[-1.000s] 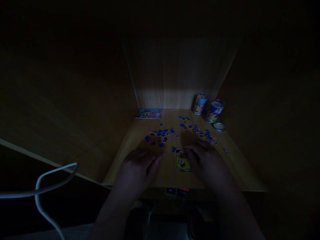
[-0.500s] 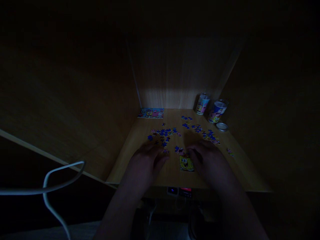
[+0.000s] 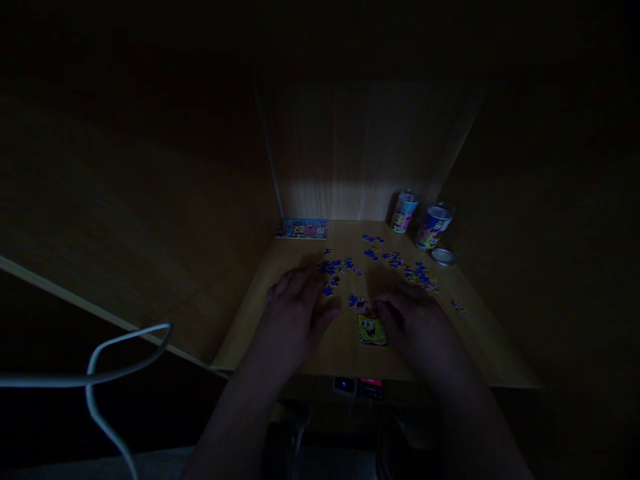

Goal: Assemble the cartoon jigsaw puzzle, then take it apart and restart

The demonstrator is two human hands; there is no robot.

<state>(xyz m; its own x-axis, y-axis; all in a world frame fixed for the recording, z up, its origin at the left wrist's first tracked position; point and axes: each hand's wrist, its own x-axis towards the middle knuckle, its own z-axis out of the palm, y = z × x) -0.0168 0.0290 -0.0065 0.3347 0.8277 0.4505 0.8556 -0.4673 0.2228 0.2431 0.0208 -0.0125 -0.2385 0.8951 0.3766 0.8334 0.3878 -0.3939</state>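
Note:
The scene is very dark. My left hand (image 3: 295, 310) lies over the wooden desk (image 3: 345, 353) with fingers stretched forward, their tips at a cluster of loose blue puzzle pieces (image 3: 334, 269). My right hand (image 3: 413, 319) rests with curled fingers beside a small assembled yellow puzzle section (image 3: 371, 330), its fingertips touching the section's upper edge. Whether it holds a piece is hidden. More loose pieces (image 3: 410, 267) are scattered further back on the right.
A cartoon picture card (image 3: 303, 229) lies at the back left of the desk. Two printed cans (image 3: 404, 211) (image 3: 434, 227) stand at the back right with a round lid (image 3: 443, 256) in front. Wooden side walls enclose the desk. A white cable (image 3: 105, 353) loops at the left.
My left hand has slid forward from near the desk's front edge onto the blue piece cluster. My right hand has stayed by the yellow section.

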